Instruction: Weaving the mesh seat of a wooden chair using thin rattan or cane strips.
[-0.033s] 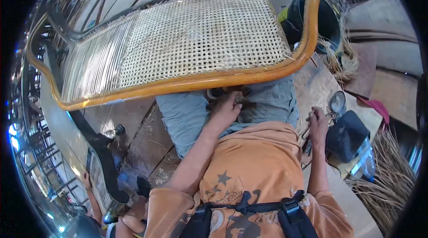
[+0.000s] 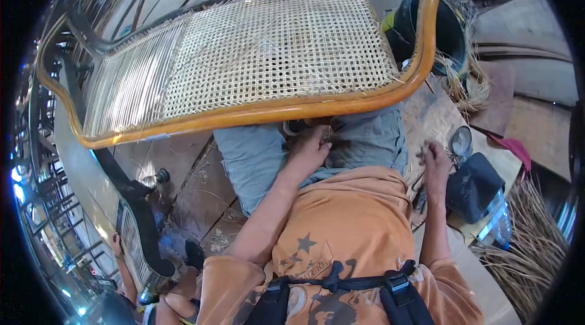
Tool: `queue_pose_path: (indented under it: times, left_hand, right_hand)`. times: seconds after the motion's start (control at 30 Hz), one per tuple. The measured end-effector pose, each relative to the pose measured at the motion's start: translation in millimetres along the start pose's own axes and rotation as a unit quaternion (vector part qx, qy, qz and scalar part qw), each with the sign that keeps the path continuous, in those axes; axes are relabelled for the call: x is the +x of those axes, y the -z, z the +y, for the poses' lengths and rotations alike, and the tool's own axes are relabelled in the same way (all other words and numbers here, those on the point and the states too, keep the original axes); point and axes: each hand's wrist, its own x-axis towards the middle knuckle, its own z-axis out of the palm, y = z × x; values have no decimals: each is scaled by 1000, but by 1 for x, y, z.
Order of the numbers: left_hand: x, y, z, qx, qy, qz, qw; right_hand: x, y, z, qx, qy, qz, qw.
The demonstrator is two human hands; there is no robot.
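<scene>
Before me a curved orange-brown chair frame [image 2: 286,110] carries a woven cane panel [image 2: 274,45]. On its left part, loose strands [image 2: 135,87] run one way only. My left hand [image 2: 308,153] rests between my thighs, below the front rail, its fingers curled together; whatever they hold, if anything, is hidden. Off to the right, my right hand [image 2: 435,169] hovers beside a board, fingers loosely bent and apart, with nothing visible in them. A small round metal cup [image 2: 461,140] and a dark cloth-like bundle [image 2: 474,185] lie closest to it.
Behind the frame's right corner stands a dark bucket [image 2: 448,29] with fibre strands at its rim. Bundled dry strips [image 2: 524,252] and a clear plastic bottle [image 2: 502,224] lie at right. Another curved dark frame [image 2: 143,227] stands at left, with another person's hand [image 2: 117,244] on it.
My right hand has shifted very slightly upward. My left hand and the caned frame look the same.
</scene>
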Motion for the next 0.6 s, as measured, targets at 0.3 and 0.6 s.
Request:
queue_pose_path:
  times: [0.3,0.6]
  left_hand:
    - [-3,6,-2,29,-89,27,995]
    - [-2,1,-2,24,-89,33,995]
  right_hand:
    - [52,-118,-160,-89,415,-107,899]
    - [65,-142,-141,-115,403,-124,899]
